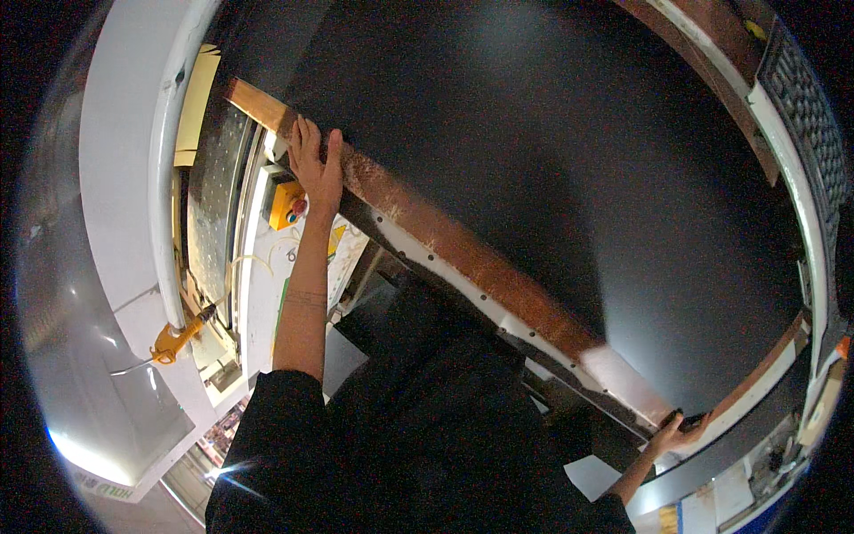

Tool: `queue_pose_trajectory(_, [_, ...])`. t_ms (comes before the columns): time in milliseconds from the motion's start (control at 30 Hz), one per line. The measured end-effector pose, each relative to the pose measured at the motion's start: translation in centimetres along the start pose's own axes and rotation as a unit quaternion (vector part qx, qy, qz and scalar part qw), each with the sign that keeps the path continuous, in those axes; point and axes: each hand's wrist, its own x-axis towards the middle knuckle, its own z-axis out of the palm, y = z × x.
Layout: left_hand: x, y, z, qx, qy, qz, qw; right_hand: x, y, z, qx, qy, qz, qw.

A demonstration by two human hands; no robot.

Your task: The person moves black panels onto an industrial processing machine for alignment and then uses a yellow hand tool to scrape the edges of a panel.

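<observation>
Big dark panel (569, 178) fills centre and right, matte black, lying flat; its near edge shows a brown raw core strip dusted with sawdust. No containers in view. Left hand (316, 165) rests flat, fingers spread, on the panel's far-left edge. Right hand (678, 433) grips the panel's near-right corner. Orange box (286, 203) just left of the left hand.

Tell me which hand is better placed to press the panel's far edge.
Left, probably: the left hand lies flat on the dark panel's brown edge, while the right hand grips the near corner.
</observation>
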Motion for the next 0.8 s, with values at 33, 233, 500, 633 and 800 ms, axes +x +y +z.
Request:
queue_pose_trajectory(33, [-0.2,0.1,-0.2,0.008,0.013,0.007,1.000,0.0,0.6,-0.2,-0.010,-0.001,-0.007,1.000])
queue_pose_trajectory(233, [-0.6,-1.7,0.0,0.041,0.035,0.016,0.998,-0.8,0.1,0.2,0.098,0.031,-0.001,0.995])
queue_pose_trajectory(500, [1.7,0.5,0.4,-0.020,0.044,0.040,0.998,-1.8,-2.7,-1.2,0.081,0.032,0.070,0.994])
queue_pose_trajectory(633, [1.2,-3.8,1.7,-0.146,0.242,-0.006,0.959,0.0,-6.1,-2.0,0.059,0.078,0.044,0.994])
queue_pose_trajectory(800, [0.1,-3.8,2.1,-0.153,0.348,-0.101,0.919,-4.2,-8.5,1.2,-0.050,0.189,0.188,0.963])
